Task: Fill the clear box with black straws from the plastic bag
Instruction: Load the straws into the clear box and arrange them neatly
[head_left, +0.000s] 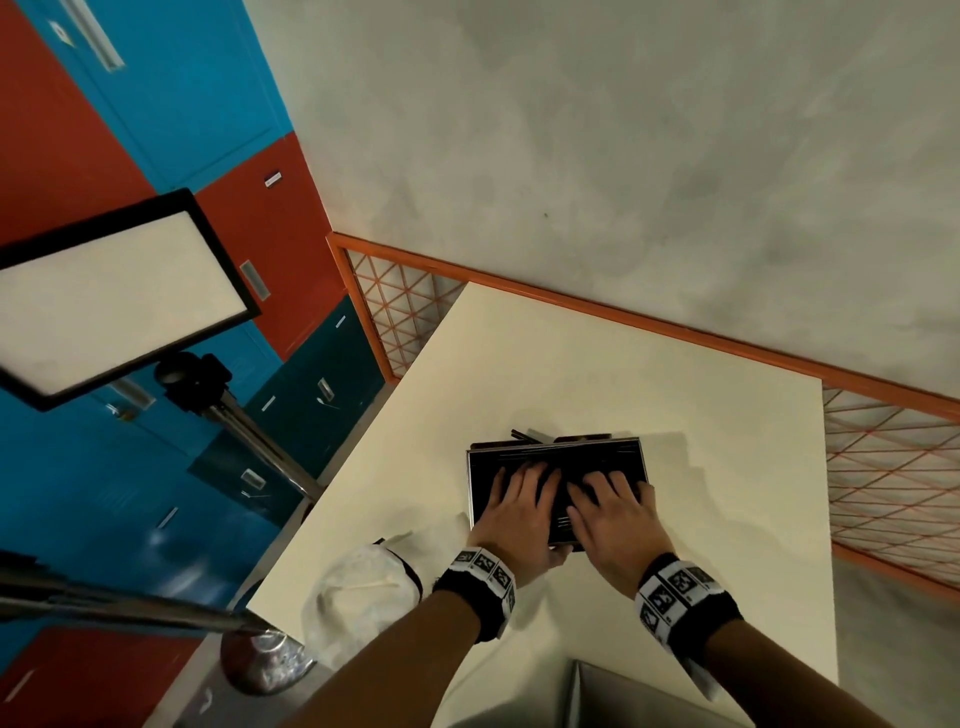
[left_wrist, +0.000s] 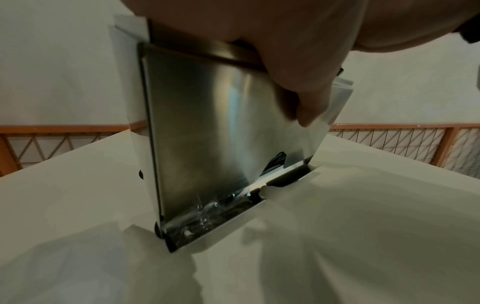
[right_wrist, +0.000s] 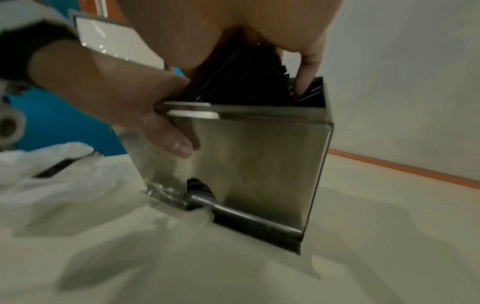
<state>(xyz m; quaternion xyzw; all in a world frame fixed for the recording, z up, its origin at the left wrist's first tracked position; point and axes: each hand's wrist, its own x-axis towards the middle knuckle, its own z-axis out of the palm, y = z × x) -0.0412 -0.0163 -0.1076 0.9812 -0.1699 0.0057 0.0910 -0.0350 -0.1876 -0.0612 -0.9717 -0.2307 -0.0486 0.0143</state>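
Observation:
The clear box (head_left: 474, 493) stands mid-table, packed with black straws (head_left: 550, 456); a few ends poke out past its far rim. My left hand (head_left: 519, 496) lies over the straws, its thumb (left_wrist: 298, 92) down the outer front wall (left_wrist: 207, 123), clasping the rim. My right hand (head_left: 608, 506) rests flat on the straws beside it, fingers spread. In the right wrist view one right fingertip (right_wrist: 306, 82) dips among the straws (right_wrist: 241, 78) at the box's (right_wrist: 259, 160) right end. The white plastic bag (head_left: 358, 587) lies crumpled near the table's left front corner, a black straw (right_wrist: 54, 167) showing in it.
The white table (head_left: 701, 519) has bare room to the right of and behind the box. A light panel (head_left: 119, 296) on a metal stand rises at the left. An orange mesh railing (head_left: 883, 467) runs along the far side. A grey surface (head_left: 597, 696) sits at the near edge.

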